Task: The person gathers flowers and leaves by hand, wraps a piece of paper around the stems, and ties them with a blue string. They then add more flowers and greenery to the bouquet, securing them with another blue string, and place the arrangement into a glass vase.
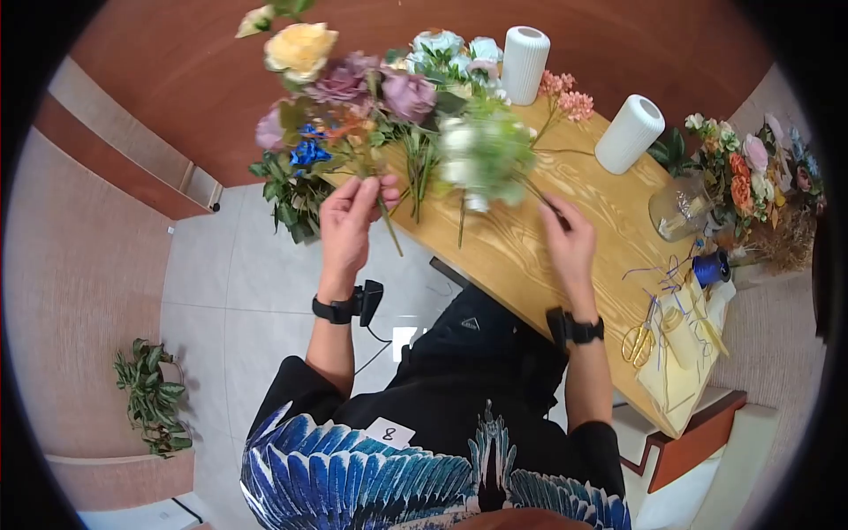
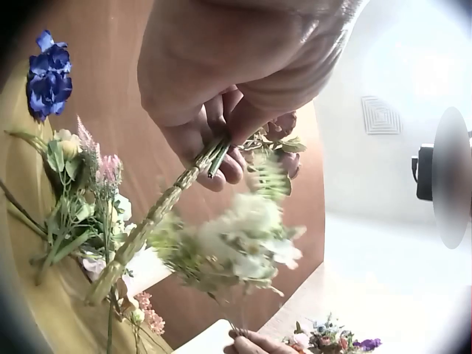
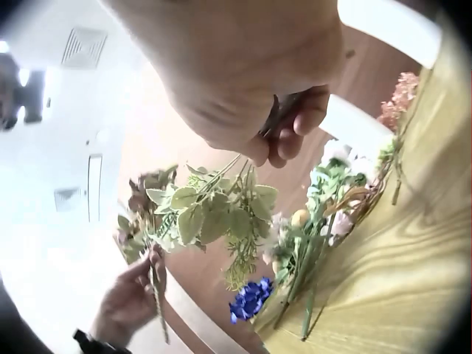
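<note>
My left hand (image 1: 346,231) pinches the stems of an artificial flower bunch, its thick stem (image 2: 151,217) slanting down below the fingers. Mauve roses (image 1: 340,79) and a yellow rose (image 1: 300,51) rise above that hand, and blue flowers (image 1: 309,150) are close beside it. Over the table's near edge, my right hand (image 1: 571,252) grips the thin stems of a white-and-green flower spray (image 1: 486,150), blurred in the head view. The spray's heads point toward the left hand, and its pale green leaves (image 3: 206,214) overlap the left-hand bunch in the right wrist view.
More flowers lie along the wooden table (image 1: 495,238). Two white ribbed vases (image 1: 525,66) stand at the back, near pink blossoms (image 1: 576,106). Toward the right are a glass vase (image 1: 676,210), a blue spool (image 1: 709,268), gold-handled scissors (image 1: 638,343) and a pale roll (image 1: 678,336).
</note>
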### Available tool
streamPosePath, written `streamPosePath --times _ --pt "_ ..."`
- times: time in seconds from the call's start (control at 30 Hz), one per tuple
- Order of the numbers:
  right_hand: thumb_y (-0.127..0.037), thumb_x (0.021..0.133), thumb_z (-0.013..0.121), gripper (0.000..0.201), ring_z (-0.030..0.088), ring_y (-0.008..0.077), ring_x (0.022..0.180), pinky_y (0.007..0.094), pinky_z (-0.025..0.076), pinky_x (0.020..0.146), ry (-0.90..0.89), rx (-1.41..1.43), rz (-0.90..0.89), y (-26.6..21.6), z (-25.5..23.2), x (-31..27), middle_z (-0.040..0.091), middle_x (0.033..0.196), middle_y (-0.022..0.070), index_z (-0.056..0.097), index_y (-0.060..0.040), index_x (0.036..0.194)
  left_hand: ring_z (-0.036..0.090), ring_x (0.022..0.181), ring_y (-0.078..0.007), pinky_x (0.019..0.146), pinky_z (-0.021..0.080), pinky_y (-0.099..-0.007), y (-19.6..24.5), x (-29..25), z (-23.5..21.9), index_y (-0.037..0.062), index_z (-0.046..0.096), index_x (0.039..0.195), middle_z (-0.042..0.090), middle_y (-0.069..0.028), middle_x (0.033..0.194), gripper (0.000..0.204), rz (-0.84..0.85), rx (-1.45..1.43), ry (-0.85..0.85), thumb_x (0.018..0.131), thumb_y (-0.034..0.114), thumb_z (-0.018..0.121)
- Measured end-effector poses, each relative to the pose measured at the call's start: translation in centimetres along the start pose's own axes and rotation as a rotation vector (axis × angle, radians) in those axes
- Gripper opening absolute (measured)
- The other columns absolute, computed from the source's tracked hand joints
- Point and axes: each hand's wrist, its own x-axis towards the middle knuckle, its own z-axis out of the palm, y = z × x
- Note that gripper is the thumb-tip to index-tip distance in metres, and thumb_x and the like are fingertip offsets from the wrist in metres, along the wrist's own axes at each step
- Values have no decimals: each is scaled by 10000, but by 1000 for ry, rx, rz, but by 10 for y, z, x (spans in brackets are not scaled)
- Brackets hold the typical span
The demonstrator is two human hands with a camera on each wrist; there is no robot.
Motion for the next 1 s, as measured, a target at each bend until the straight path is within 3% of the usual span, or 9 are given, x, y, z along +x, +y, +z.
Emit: streamPosePath --times 0.1,0.23,0.4,0.57,0.63,0.73,0.87,0.93,1.0 --pt "-111 945 632 247 581 108 699 210 462 659 94 119 281 37 -45 -37 652 897 69 657 24 1150 660 852 -110 760 531 -241 -12 6 30 -18 644 972 702 -117 1058 194 -10 13 -81 995 157 562" --pt "-117 988 571 282 528 86 628 180 429 595 307 173 217 36 -94 -88 632 911 69 582 12 1238 667 887 -131 823 551 -274 -30 6 76 -3 618 971 687 -122 1091 170 -95 33 -191 1002 150 551" --pt "-113 1026 481 252 464 91 600 229 364 485 267 1032 213 4 -117 -122 606 901 57 522 -91 1274 662 911 -123 844 547 -265 -60 1 137 -10 624 992 687 -123 1096 181 -98 -95 -327 1006 154 546" --pt "-90 1009 493 267 492 122 640 235 400 549 177 889 156 5 -82 -120 612 924 46 524 -108 1273 655 938 -135 874 523 -278 -89 -12 176 -10 637 1081 684 -91 1105 192 -92 -90 -483 993 141 556" --pt "-82 1000 502 262 530 137 707 238 429 613 277 1005 400 30 -56 -125 629 945 38 554 -87 1256 606 1079 -164 947 494 -331 -159 -25 175 25 592 1219 634 -85 1217 263 98 -193 -450 986 132 535" --pt "-84 982 566 183 570 119 777 241 458 655 171 963 395 -6 -43 -95 642 944 51 607 -15 1146 569 1091 -152 933 480 -341 -173 -36 175 2 568 1253 619 -80 1187 283 -267 -173 -548 993 96 506" --pt "-78 972 591 180 564 89 713 229 448 617 271 935 377 4 -39 -95 670 918 67 614 14 1125 564 1047 -145 873 482 -298 -98 -48 199 -16 552 1257 613 -88 1187 292 -124 -109 -581 971 38 525" --pt "-59 971 585 150 551 90 692 217 429 605 260 880 364 3 -40 -95 644 860 44 617 14 1098 560 1053 -138 870 484 -290 -173 -31 181 -15 527 1285 599 -77 1199 309 108 311 -577 986 64 507" --pt "-58 972 581 140 553 90 696 220 431 613 265 916 335 0 -40 -94 631 842 37 618 12 1087 541 1052 -131 897 461 -294 -160 -36 182 -11 505 1311 582 -64 1202 332 -199 -114 -574 1021 147 471"
